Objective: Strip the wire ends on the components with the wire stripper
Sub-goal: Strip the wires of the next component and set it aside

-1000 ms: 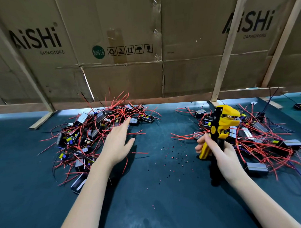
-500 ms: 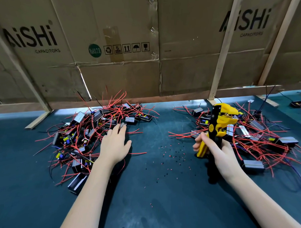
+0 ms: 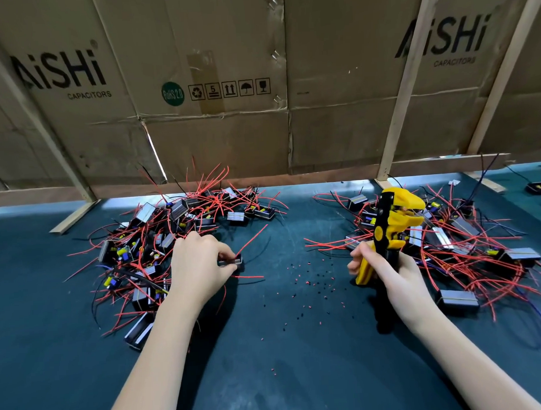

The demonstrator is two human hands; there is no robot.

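My left hand [image 3: 199,265] pinches a small black boxed component [image 3: 233,263] at the right edge of the left pile [image 3: 160,239]; its red wire [image 3: 253,237] points up and right, and a thin black wire trails beside it. My right hand [image 3: 388,271] grips the handles of the yellow-and-black wire stripper [image 3: 392,222], held upright with its jaws up, in front of the right pile [image 3: 454,235]. Both piles are black components tangled in red and black wires. About a hand's width of mat separates the held component from the stripper.
Tiny red and black insulation scraps [image 3: 314,274] dot the dark green mat [image 3: 283,342] between my hands. A cardboard wall [image 3: 229,129] with slanted wooden battens [image 3: 400,86] closes off the back. One more component [image 3: 538,187] lies at the far right edge.
My left hand went from lying flat on the left pile to pinching one component and drawing it right, off the pile's edge. My right hand with the stripper has barely moved.
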